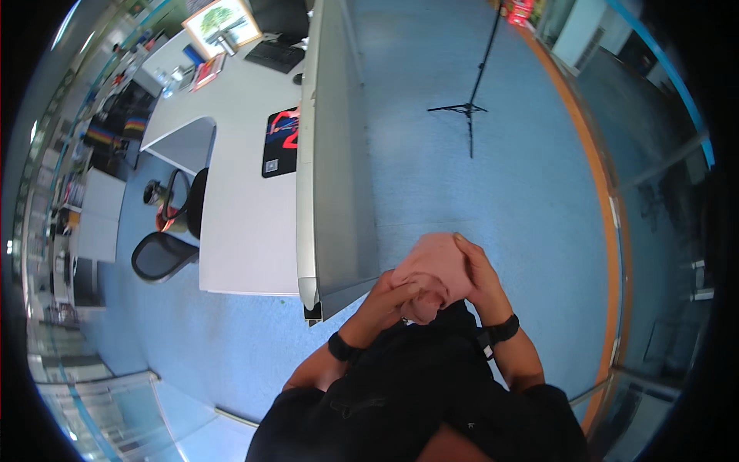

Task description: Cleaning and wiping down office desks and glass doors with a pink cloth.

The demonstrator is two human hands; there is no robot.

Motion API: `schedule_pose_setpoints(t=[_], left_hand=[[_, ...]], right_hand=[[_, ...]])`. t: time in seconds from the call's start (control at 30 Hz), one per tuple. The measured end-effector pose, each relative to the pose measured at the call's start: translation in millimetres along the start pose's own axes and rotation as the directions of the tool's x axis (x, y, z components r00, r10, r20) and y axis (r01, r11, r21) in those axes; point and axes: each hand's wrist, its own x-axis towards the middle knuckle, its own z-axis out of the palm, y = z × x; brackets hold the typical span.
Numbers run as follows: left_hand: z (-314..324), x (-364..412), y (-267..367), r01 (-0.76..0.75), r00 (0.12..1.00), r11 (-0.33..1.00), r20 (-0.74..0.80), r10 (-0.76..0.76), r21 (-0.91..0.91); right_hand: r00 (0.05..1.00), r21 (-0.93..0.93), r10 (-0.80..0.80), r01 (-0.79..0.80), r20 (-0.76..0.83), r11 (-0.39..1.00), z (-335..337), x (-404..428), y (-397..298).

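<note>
A pink cloth [434, 265], bunched and partly folded, is held in front of my body between both hands. My left hand [388, 299] grips its lower left side, with the thumb lying over the gathered part. The upper right edge of the cloth is in my right hand [480, 276], whose fingers are partly hidden behind it. Each wrist wears a black band. Blue floor lies beneath the cloth, and a grey partition stands just left of it.
Left of the partition [340, 144] is a white desk [248, 231] bearing a mouse pad [281, 144] and a keyboard [275, 56]. An office chair [164, 256] stands beyond. Ahead is a black tripod stand [469, 108]; glass panels line the right.
</note>
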Motion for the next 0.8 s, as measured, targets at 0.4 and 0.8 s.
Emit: schedule_pose_setpoints(t=[0.4,0.8], left_hand=[[109,-22,65,0.114,-0.281,0.381,-0.338,0.898,0.917],[-21,157,164,0.852,0.433,-0.42,0.029,0.901,0.312]], right_hand=[[0.816,-0.542,0.54,-0.364,0.207,0.758,-44,182,-73],[0.899,-0.493,0.432,-0.407,-0.069,0.769,-219,309,-181]])
